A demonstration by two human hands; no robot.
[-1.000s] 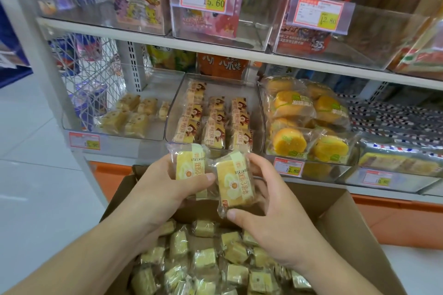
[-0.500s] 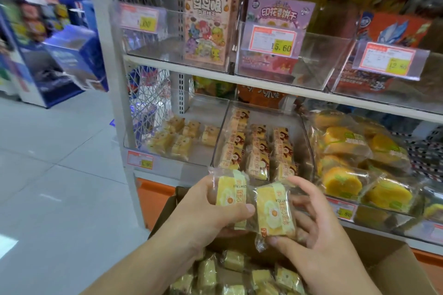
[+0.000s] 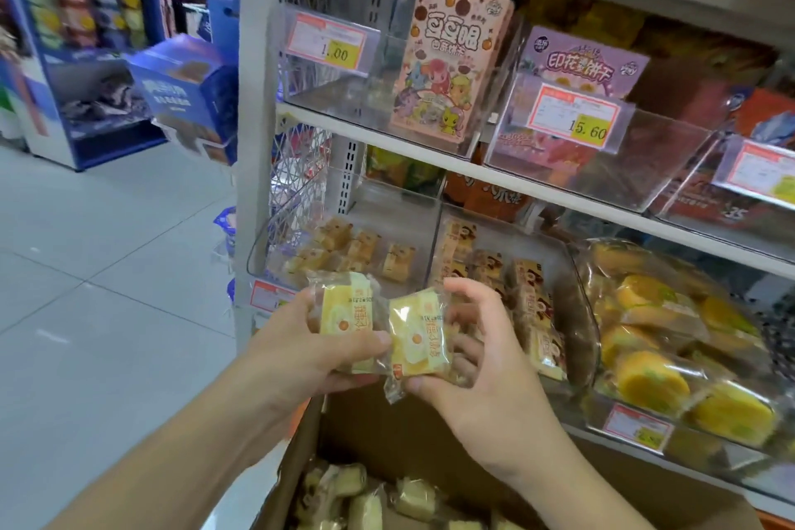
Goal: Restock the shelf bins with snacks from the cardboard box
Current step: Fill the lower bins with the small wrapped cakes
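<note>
1. While raised in front of the lower shelf, left hand grips one yellow wrapped snack, thumb across the wrapper's lower edge, fingers curled behind it.
2. Just beside it, right hand pinches a second wrapped snack, thumb at the bottom, fingers curled over its top and far side; the two wrappers touching.
3. Both snacks held above the near wall of the cardboard box, with more yellow packets lying loose inside.
4. Behind the hands, at the lower shelf's left end, a clear bin with a few similar small cakes; next to it a middle bin with brown-labelled packets in rows; further right, round orange cakes in bags.
5. On the upper shelf, clear bins with a cartoon biscuit box and price tags.
</note>
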